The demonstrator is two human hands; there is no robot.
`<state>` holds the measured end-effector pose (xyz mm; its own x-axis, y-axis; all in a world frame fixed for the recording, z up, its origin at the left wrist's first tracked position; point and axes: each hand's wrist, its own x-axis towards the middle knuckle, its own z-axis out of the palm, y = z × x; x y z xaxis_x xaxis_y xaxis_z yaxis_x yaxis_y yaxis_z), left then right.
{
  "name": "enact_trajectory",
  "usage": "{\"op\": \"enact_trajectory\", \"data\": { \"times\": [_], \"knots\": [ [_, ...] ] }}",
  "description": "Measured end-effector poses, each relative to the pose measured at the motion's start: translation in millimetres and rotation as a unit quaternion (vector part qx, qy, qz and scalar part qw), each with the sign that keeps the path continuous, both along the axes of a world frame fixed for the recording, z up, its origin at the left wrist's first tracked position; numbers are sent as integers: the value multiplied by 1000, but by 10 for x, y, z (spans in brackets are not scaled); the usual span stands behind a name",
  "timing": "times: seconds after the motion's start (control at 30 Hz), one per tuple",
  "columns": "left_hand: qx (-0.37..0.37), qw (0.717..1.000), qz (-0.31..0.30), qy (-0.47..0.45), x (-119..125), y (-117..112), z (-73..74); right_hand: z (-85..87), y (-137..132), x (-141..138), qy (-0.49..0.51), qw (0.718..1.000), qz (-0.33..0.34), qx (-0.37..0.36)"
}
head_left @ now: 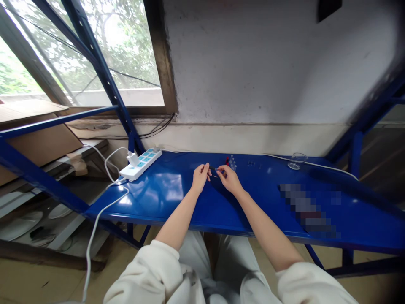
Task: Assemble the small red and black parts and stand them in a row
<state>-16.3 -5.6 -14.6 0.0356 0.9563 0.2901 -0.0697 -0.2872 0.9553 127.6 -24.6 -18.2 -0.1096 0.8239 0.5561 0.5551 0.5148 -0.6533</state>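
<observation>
Over the middle of the blue table (171, 207), both my hands are closed on a small, thin dark stick-like piece (213, 168). My left hand (200, 175) pinches its left end, and my right hand (228, 177) grips the right end. The piece is too small for me to tell its kind. Just behind my right hand stand a small red item (227, 160) and several small clear tubes (232, 161). Farther right, several tiny clear pieces (251, 163) lie on the tabletop.
A white power strip (142, 164) with a plugged-in charger (132, 158) lies at the table's left, its cable hanging over the edge. A clear cup (297, 158) is at the back right. A blurred-out patch (306, 209) covers something at right. Blue frame posts (104, 80) flank the table.
</observation>
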Motion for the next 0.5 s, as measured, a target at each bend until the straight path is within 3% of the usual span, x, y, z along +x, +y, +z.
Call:
{"op": "enact_trajectory", "data": {
  "times": [0.27,0.4,0.5],
  "knots": [
    [28,999,-19,29,36,27,-15,0,15,128,-78,997,-29,8],
    [42,997,39,54,87,81,-20,-29,-16,353,-84,988,-89,-96],
    [66,981,28,180,198,117,-41,-49,-53,504,-81,972,-149,-160]
  ]
}}
